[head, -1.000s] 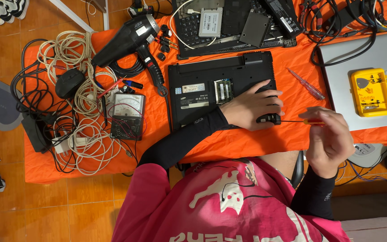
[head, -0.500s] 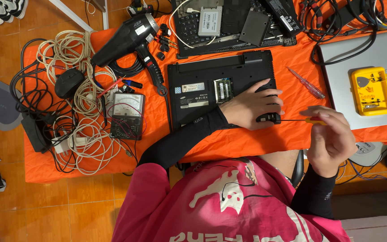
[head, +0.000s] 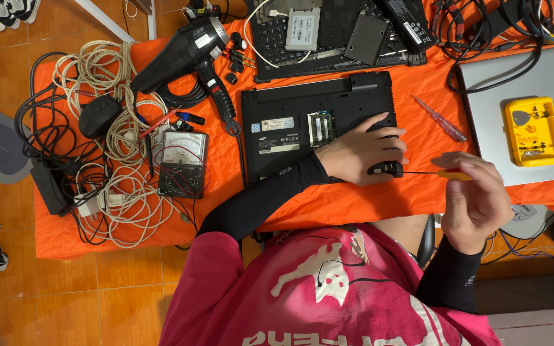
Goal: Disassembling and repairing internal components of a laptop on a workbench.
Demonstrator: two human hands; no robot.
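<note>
A black laptop (head: 302, 125) lies upside down on the orange cloth (head: 367, 202), its memory cover off. My left hand (head: 363, 150) rests flat on its near right corner, fingers spread. In my right hand (head: 476, 198) I grip a thin screwdriver with a yellow handle (head: 447, 173). Its shaft runs level to the left, and the tip meets the laptop's near right edge just below my left hand.
A black hair dryer (head: 184, 54), coiled cables (head: 104, 147) and an analog multimeter (head: 182, 163) fill the left side. Another opened laptop (head: 335, 35) lies at the back. A silver laptop (head: 482, 102) on the right carries a yellow parts box (head: 533, 131). A pink-handled screwdriver (head: 440, 120) lies between.
</note>
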